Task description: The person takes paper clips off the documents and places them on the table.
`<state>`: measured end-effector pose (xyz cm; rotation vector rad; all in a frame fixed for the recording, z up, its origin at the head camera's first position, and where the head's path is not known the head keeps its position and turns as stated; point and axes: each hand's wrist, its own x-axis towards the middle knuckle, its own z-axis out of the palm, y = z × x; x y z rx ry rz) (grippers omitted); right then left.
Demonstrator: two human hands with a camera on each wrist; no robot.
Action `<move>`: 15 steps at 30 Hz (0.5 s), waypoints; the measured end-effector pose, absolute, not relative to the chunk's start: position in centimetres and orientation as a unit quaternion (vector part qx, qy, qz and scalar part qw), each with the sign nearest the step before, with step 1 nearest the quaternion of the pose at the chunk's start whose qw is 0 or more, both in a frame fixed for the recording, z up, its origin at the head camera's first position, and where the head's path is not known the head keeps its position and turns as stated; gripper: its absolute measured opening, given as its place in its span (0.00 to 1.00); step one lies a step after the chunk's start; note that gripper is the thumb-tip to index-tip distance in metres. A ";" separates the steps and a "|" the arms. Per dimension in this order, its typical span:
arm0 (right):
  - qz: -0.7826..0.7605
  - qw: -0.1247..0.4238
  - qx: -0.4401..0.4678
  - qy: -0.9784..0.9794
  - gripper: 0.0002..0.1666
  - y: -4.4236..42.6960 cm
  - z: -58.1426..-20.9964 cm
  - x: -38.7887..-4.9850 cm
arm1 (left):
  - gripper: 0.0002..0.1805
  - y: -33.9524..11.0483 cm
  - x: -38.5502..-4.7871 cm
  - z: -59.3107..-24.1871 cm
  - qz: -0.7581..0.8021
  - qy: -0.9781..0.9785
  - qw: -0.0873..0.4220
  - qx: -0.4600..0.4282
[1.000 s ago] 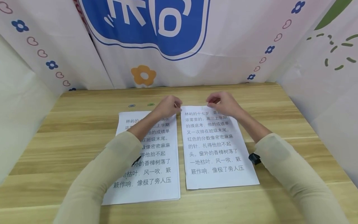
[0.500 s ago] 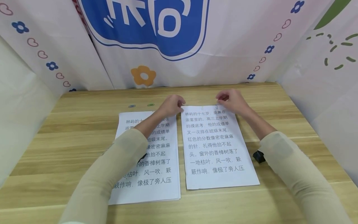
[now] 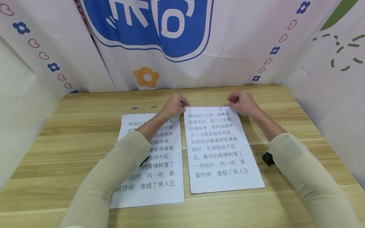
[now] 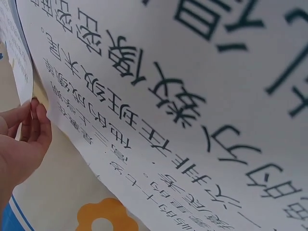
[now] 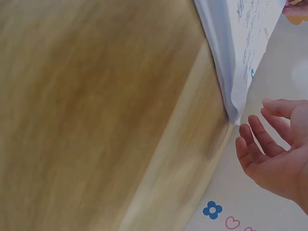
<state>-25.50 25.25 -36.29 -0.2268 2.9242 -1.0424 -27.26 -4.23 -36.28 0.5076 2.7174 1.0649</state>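
My left hand [image 3: 174, 106] pinches the top left corner of the right-hand stack of printed sheets [image 3: 219, 183]; the left wrist view shows thumb and fingertips [image 4: 29, 107] meeting at that corner. Two paper clips sit on this stack's top edge: a yellow one [image 3: 206, 109] and a blue one [image 3: 220, 108]. Just off the top right corner is my right hand [image 3: 242, 103], holding nothing. Its fingers are loosely bent and apart from the paper in the right wrist view. Under my left forearm lies another printed stack [image 3: 154, 196], partly hidden by the sleeve.
A loose blue paper clip [image 3: 134, 108] and a green paper clip [image 3: 154, 107] lie on the wooden table [image 3: 42, 152] behind the left stack. A printed curtain [image 3: 228, 69] hangs along the table's back edge.
My right hand has come away from the top edge and drawn off to the right, leaving the blue paper clip in view on the stack. The left hand stays at the corner.
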 end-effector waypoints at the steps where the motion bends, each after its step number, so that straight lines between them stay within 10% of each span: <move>1: -0.334 0.017 -0.073 0.940 0.17 25.3 -36.4 -25.5 | 0.16 -4.2 -27.3 -36.3 0.360 0.913 0.090 0.170; 15: -0.333 0.051 -0.067 0.939 0.18 25.6 -36.3 -25.9 | 0.14 -4.5 -26.8 -35.8 0.388 0.905 0.089 0.151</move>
